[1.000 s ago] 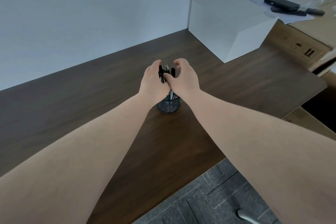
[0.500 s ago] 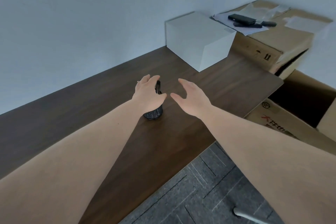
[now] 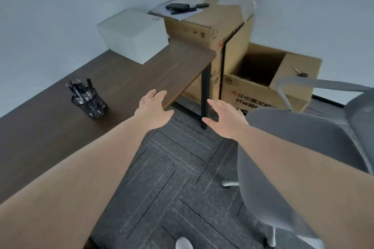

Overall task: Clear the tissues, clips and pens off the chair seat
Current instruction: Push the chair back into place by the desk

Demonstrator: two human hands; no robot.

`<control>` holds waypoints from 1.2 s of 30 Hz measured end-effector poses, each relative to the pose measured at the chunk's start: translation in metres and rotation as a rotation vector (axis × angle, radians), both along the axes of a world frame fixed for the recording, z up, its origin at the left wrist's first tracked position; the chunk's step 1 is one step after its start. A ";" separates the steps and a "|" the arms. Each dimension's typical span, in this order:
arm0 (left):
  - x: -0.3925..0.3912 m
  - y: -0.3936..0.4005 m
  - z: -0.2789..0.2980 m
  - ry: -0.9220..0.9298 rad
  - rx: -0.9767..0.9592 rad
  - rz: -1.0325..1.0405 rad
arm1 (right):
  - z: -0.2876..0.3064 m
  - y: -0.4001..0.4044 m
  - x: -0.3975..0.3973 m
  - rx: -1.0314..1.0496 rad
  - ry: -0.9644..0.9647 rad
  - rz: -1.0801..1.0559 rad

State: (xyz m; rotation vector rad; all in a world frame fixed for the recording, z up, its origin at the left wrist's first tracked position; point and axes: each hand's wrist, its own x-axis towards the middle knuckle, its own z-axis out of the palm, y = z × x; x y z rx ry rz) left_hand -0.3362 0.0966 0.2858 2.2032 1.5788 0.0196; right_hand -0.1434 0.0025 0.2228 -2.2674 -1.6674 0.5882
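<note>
A black mesh pen cup (image 3: 90, 103) full of dark pens (image 3: 80, 87) stands on the dark wooden desk (image 3: 125, 79) at the left. My left hand (image 3: 152, 111) hovers over the desk's front edge, fingers spread, holding nothing. My right hand (image 3: 224, 120) hangs over the carpet between the desk leg and the grey chair seat (image 3: 299, 147), also spread and holding nothing. The part of the seat that shows is bare; my right forearm covers some of it. No tissues or clips are in view.
A white box (image 3: 133, 34) sits at the desk's far end. Beside it stands a tall cardboard box (image 3: 210, 26) with black devices (image 3: 178, 7) and papers on top. An open cardboard box (image 3: 261, 79) lies on the floor behind the chair. Grey carpet (image 3: 172, 168) lies below.
Both hands have let go of the pens and pulled away from the cup to the right. My view has swung right, so the chair and floor boxes now show.
</note>
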 end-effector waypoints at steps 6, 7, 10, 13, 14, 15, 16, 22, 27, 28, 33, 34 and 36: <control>0.131 -0.107 -0.017 -0.016 -0.030 -0.236 | -0.014 -0.163 0.118 -0.127 -0.133 -0.155; 0.148 -0.125 -0.021 -0.016 -0.041 -0.269 | -0.017 -0.188 0.131 -0.153 -0.136 -0.199; 0.193 -0.176 -0.035 0.002 -0.053 -0.396 | -0.025 -0.253 0.160 -0.213 -0.118 -0.317; 0.227 -0.219 -0.047 0.021 -0.086 -0.541 | -0.030 -0.305 0.173 -0.225 -0.112 -0.387; 0.236 -0.232 -0.051 0.031 -0.100 -0.585 | -0.032 -0.319 0.175 -0.224 -0.106 -0.411; 0.245 -0.244 -0.054 0.040 -0.106 -0.630 | -0.034 -0.333 0.177 -0.220 -0.095 -0.437; 0.253 -0.256 -0.057 0.050 -0.109 -0.675 | -0.037 -0.346 0.177 -0.217 -0.088 -0.463; 0.275 -0.314 -0.077 0.122 -0.165 -0.867 | -0.054 -0.414 0.177 -0.234 -0.093 -0.582; 0.276 -0.340 -0.097 0.233 -0.244 -0.990 | -0.061 -0.451 0.171 -0.124 -0.094 -0.815; 0.276 -0.343 -0.103 0.252 -0.265 -1.010 | -0.065 -0.454 0.171 -0.099 -0.060 -0.890; 0.267 -0.356 -0.131 0.290 -0.308 -1.084 | -0.087 -0.452 0.184 -0.091 0.211 -1.059; 0.264 -0.356 -0.136 0.298 -0.314 -1.085 | -0.090 -0.449 0.187 -0.087 0.238 -1.061; 0.259 -0.357 -0.144 0.325 -0.290 -1.094 | -0.095 -0.443 0.190 -0.078 0.244 -1.055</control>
